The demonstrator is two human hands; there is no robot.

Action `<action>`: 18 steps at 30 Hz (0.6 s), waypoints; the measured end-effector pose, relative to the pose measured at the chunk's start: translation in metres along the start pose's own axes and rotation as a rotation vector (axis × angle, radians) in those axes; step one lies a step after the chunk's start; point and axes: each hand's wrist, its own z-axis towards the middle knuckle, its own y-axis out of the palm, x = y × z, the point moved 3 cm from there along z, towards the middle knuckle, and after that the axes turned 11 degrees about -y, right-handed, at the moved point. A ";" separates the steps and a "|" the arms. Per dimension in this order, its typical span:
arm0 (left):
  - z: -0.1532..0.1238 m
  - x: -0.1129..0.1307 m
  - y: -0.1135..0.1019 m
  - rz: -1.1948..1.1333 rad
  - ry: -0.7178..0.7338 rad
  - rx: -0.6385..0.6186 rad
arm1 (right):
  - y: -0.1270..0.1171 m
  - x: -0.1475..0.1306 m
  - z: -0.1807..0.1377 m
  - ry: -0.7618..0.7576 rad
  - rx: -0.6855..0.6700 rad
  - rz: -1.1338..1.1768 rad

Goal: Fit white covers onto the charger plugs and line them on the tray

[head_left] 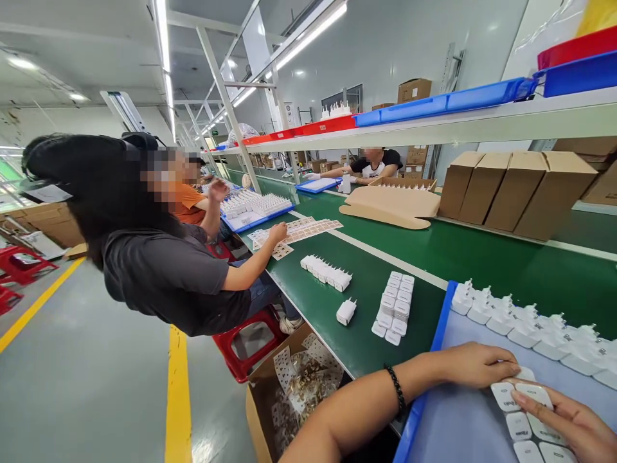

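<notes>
A group of white rounded-square pieces with small dark print (518, 426) is over the blue-edged tray at the lower right. Bent and close together, the fingers of my left hand (482, 365) grip the far end of this group; a beaded bracelet is on that wrist. My right hand (576, 415) holds the group from the right, its thumb or finger lying across the printed faces. Part of this hand is cut off by the frame edge. Beyond both hands, a row of white plug chargers (535, 331) stands with pins up in the tray (446, 379).
More printed white pieces (396, 305), a single charger (346, 312) and a charger row (326, 272) sit on the green table (308, 315). A co-worker (159, 270) handles label sheets (308, 230) at left. Cardboard boxes (511, 193) stand across the belt; an open carton (263, 418) is below.
</notes>
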 end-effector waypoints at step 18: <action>-0.006 0.002 0.001 -0.332 -0.089 -0.186 | 0.006 -0.026 -0.014 -0.125 -0.106 -0.176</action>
